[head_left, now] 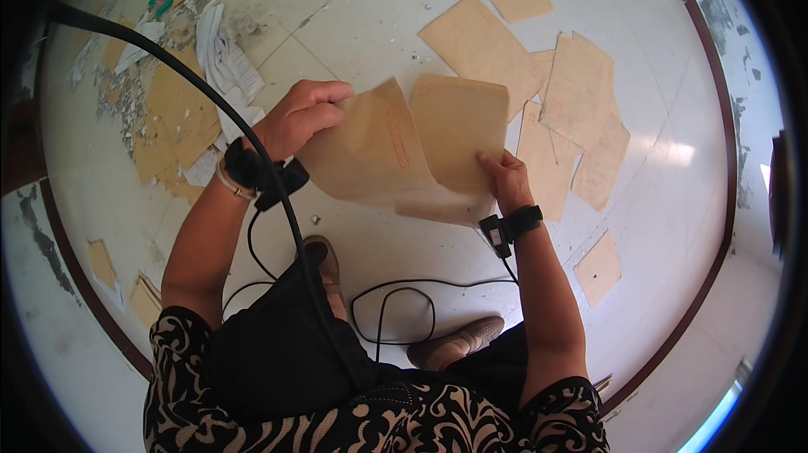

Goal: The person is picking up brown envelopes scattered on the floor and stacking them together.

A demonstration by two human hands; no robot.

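Between my hands, in front of my body, are brown kraft-paper envelopes [459, 129]. My left hand [305, 115] pinches the upper left edge of a front layer [383, 142], which bends upward, carries faint red print and is smeared by motion. My right hand [507, 180] grips the right edge of the layer behind, thumb on top and fingers underneath. Where the two layers meet at the bottom is blurred, so I cannot tell whether they are joined. Both wrists wear black straps with small devices and cables.
Several flat brown envelopes [576, 91] lie overlapping on the pale tiled floor [337, 41] at the right. Torn brown paper [172, 116], white scraps [225, 62] and grit are heaped at the left. A thick black cable [210, 95] crosses the view; a thin one [438, 285] loops near my shoes.
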